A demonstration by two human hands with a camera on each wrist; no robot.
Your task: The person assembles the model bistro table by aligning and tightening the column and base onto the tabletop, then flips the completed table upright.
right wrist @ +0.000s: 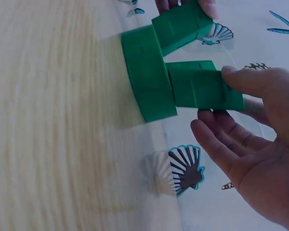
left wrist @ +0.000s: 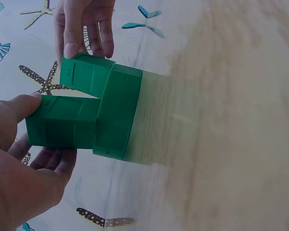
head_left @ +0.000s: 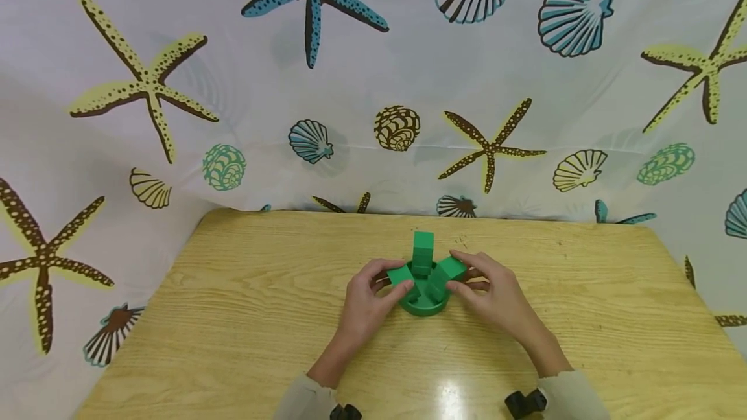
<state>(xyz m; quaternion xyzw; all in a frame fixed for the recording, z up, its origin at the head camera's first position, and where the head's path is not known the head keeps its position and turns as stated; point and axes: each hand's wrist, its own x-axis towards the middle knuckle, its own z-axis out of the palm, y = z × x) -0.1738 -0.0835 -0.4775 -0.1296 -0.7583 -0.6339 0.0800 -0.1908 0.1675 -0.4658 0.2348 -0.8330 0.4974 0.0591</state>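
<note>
A low, round green base [head_left: 424, 310] sits on the wooden table, with three green rectangular blocks standing in it. My left hand [head_left: 364, 303] pinches the left block [head_left: 400, 275] near its top, thumb on one side and fingers on the other. On the opposite side, my right hand [head_left: 496, 293] holds the top of the right block [head_left: 452, 268], which leans outward. Neither hand touches the rear block [head_left: 423, 251], which stands upright. Close up in the right wrist view, the right block [right wrist: 204, 89] meets the base [right wrist: 147, 74]; how deep its lower end sits is hidden.
The light wooden table [head_left: 245, 316] spreads out around the base on all sides. A white cloth [head_left: 356, 89] printed with starfish and shells hangs behind the table and along its sides. Dark straps show at both wrists.
</note>
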